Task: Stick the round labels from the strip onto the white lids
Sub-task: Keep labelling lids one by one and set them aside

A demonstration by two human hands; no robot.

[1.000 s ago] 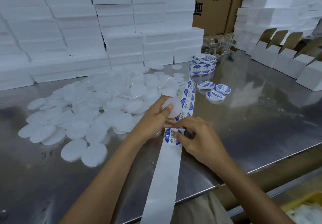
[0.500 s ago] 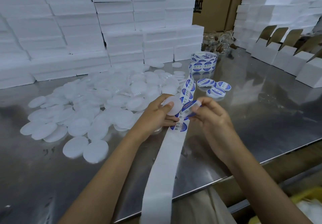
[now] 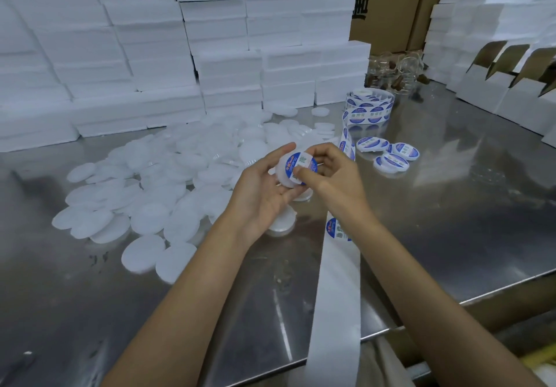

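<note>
My left hand (image 3: 264,189) holds a white lid (image 3: 285,173) above the steel table, fingers curled round its edge. A round blue-and-white label (image 3: 302,162) lies on the lid's top. My right hand (image 3: 329,176) presses the label down with its thumb while its fingers curl behind the lid. The label strip (image 3: 338,281) runs from a roll (image 3: 368,106) at the back, under my right hand and off the table's front edge; its near part is bare backing. A heap of white lids (image 3: 168,182) covers the table on the left.
Three labelled lids (image 3: 391,156) lie right of the strip. White foam boxes (image 3: 210,55) are stacked along the back and left. Open white cartons (image 3: 517,91) stand at the right. Clear jars (image 3: 394,70) sit behind the roll. The steel table's front edge (image 3: 421,323) is near.
My right hand peeled a label off the strip, carried it up to the lid in my left hand, and now presses it on. Both hands rose off the table.
</note>
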